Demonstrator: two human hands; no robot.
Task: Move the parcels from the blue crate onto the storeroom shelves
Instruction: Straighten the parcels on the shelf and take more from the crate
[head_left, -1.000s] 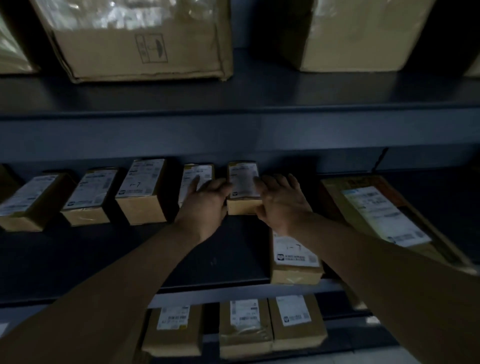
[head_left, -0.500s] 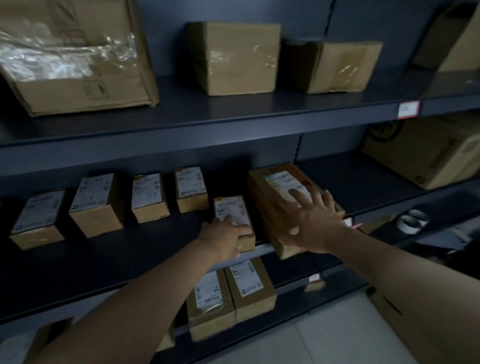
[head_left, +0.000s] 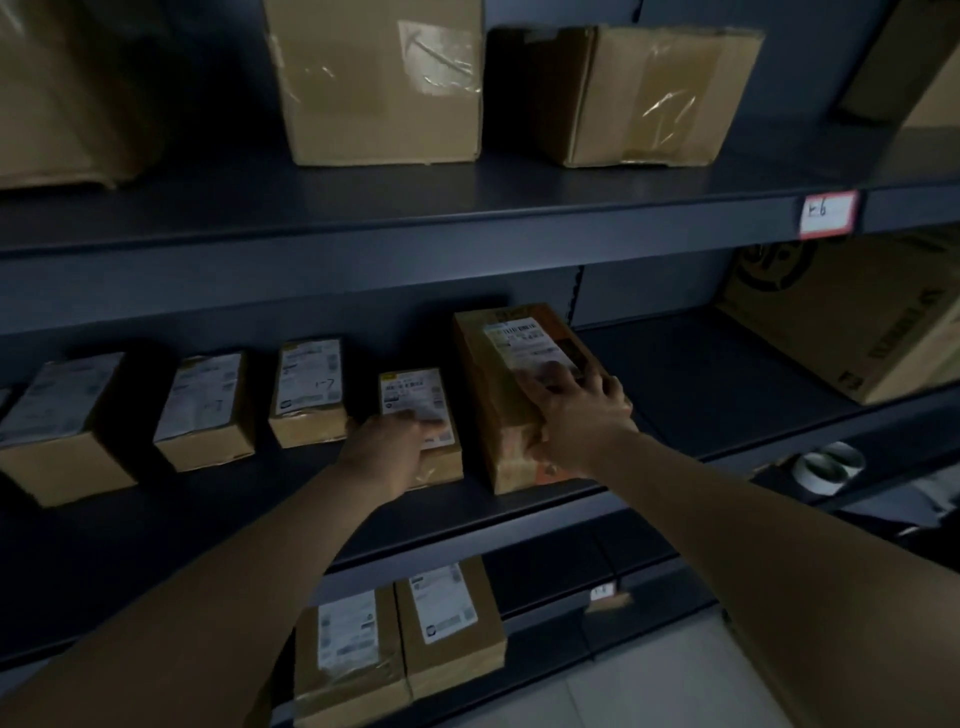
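1. Middle shelf (head_left: 701, 395) carries the row: your left hand (head_left: 387, 449) lies on the small parcel (head_left: 415, 397), your right hand (head_left: 582, 415) spread flat atop the larger parcel (head_left: 493, 384) beside it.
2. That left hand blurs; can't tell its grip.

The left forearm (head_left: 208, 597) reaches in from 7 o'clock, the right forearm (head_left: 753, 525) from 4 o'clock. The left hand (head_left: 389, 452) lies palm down, fingers blurred, perhaps lightly curled; the right hand (head_left: 582, 421) lies flat, fingers spread straight toward 11 o'clock.
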